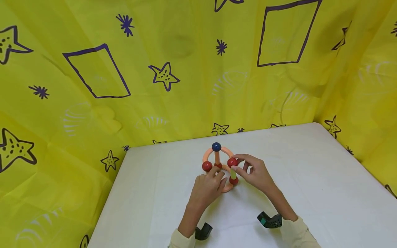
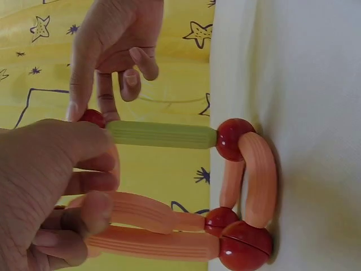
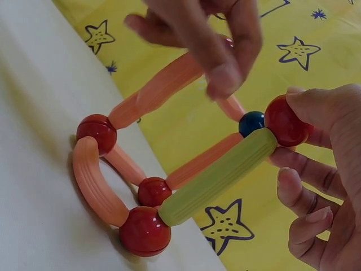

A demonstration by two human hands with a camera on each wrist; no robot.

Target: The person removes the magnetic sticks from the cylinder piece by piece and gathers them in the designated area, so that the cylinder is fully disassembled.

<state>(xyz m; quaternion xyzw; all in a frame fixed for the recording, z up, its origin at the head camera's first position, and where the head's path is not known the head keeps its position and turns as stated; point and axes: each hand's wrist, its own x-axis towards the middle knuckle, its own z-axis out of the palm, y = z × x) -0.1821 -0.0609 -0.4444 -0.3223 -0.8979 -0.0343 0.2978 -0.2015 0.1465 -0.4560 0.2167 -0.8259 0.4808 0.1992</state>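
The left hand [image 1: 207, 188] has bent fingers beside a standing frame of orange plastic-looking rods [image 1: 217, 157]; whether it grips, I cannot tell. The right hand [image 1: 256, 174] pinches the glossy red ball [image 1: 232, 162] upon a straight yellow-green rod [image 3: 217, 178], probably to steady this corner. Farther, a glossy dark-blue ball [image 1: 216, 146] joins the top rods.

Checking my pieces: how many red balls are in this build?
5: upper-left ball, upper-right ball in the right hand, lower-right ball, lower-back ball, and lower-left ball, hidden by the left hand in the head view.
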